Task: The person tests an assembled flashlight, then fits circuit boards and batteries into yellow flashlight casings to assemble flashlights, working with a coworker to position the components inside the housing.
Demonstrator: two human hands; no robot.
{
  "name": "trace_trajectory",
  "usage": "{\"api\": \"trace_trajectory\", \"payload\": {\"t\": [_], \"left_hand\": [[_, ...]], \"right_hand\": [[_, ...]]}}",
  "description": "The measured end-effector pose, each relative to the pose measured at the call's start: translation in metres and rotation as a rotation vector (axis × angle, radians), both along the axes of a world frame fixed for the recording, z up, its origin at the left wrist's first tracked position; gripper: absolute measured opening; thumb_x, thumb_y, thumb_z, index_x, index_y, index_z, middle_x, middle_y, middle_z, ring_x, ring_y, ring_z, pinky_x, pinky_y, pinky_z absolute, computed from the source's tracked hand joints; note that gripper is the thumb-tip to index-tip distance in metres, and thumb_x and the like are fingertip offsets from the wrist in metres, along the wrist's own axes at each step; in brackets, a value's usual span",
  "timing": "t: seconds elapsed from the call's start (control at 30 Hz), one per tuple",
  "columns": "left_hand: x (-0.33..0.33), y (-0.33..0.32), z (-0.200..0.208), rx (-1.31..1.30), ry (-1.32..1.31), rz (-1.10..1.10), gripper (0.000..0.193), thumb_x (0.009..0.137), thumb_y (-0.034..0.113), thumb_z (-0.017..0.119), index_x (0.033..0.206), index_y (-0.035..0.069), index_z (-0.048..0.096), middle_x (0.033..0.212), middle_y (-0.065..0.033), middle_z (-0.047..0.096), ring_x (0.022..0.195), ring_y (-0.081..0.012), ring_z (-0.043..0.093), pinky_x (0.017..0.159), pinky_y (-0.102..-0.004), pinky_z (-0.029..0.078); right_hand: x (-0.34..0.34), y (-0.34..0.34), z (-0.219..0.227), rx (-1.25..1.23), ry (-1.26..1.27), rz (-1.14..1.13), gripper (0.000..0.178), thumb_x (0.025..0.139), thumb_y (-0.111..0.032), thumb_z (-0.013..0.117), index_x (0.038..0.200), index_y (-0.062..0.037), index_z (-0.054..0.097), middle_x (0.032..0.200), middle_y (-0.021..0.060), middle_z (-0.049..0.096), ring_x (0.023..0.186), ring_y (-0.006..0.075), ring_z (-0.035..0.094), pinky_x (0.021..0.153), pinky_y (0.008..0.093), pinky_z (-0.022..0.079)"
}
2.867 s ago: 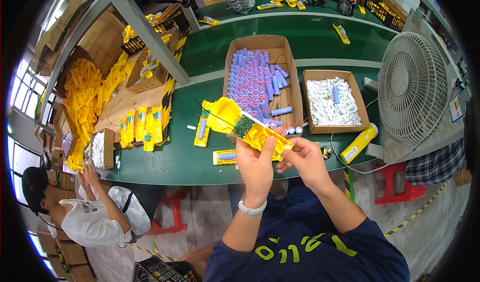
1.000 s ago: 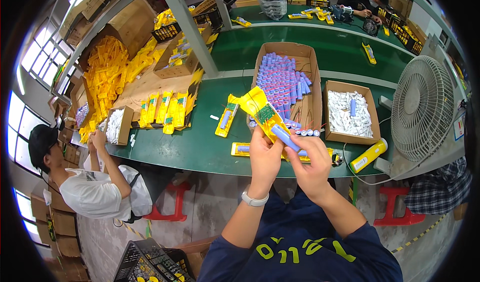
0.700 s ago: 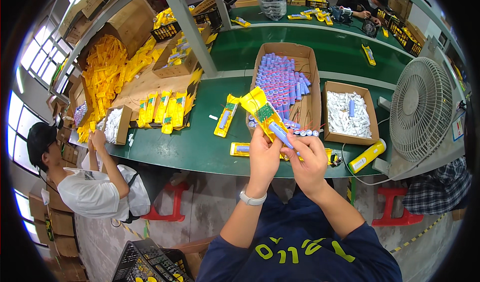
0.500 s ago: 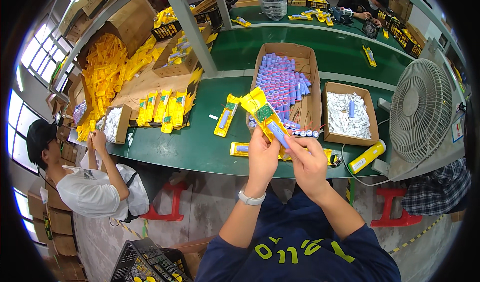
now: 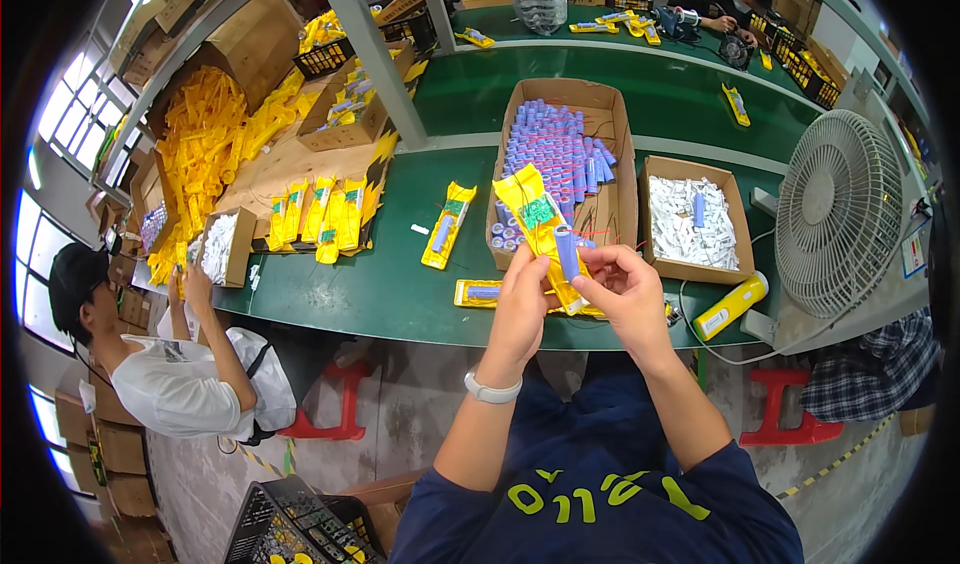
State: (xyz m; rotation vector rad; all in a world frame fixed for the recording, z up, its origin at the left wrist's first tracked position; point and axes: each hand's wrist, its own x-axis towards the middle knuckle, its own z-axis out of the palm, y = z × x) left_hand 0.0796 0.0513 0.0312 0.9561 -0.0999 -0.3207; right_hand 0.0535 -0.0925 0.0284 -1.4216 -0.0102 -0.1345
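Yellow shell (image 5: 544,240): one, was tilted between both hands, before the carton (image 5: 622,164).
Left hand (image 5: 519,299): gripped its lower left side.
Blue cell (image 5: 567,252): one, lay against it; even pressing, clear of the green board (image 5: 538,212), seemed best.
Right hand (image 5: 625,289): thumb was at the cell's end; grasp could not be told.
Small box (image 5: 700,273): one; its white pieces (image 5: 670,204) were uncountable.

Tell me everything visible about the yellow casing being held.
The yellow casing is a long, open, plastic-looking shell. A green circuit board sits toward its far end, with a purple cylindrical cell nearer the person. It slants above the green table, far end leftward. The left hand grips it; the right hand touches the cell's near end.
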Motion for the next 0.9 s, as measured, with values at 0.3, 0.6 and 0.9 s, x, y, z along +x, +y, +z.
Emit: {"api": "trace_trajectory", "payload": {"t": [0.3, 0.6, 0.9], "left_hand": [[-0.003, -0.017, -0.003, -0.054, -0.111, 0.059, 0.034, 0.105, 0.022, 0.035, 0.135, 0.007, 0.035, 0.117, -0.0097, 0.056, 0.108, -0.0171, 0.057, 0.093, -0.0332, 0.047], [0.001, -0.023, -0.014, -0.071, -0.131, 0.131, 0.038, 0.104, 0.024, 0.039, 0.138, 0.007, 0.035, 0.121, -0.0075, 0.053, 0.112, -0.0146, 0.052, 0.098, -0.0327, 0.043], [-0.009, -0.026, -0.01, -0.046, -0.138, 0.098, 0.037, 0.105, 0.024, 0.033, 0.137, 0.007, 0.037, 0.128, -0.0068, 0.049, 0.12, -0.0142, 0.049, 0.102, -0.033, 0.039]], "right_hand": [[0.0, 0.005, 0.009, -0.486, -0.311, -0.191, 0.021, 0.078, -0.004, 0.074, 0.098, 0.001, 0.069, 0.094, 0.0089, 0.059, 0.08, 0.0164, 0.064, 0.071, 0.0269, 0.053], [0.001, 0.003, 0.017, -0.489, -0.347, -0.145, 0.025, 0.08, -0.003, 0.071, 0.105, 0.0011, 0.067, 0.097, 0.0111, 0.06, 0.083, 0.0186, 0.064, 0.071, 0.0294, 0.053], [0.023, -0.009, 0.04, -0.683, -0.563, -0.033, 0.022, 0.079, -0.004, 0.069, 0.102, -0.0032, 0.069, 0.095, 0.0106, 0.06, 0.087, 0.0249, 0.059, 0.076, 0.0332, 0.048]]}}
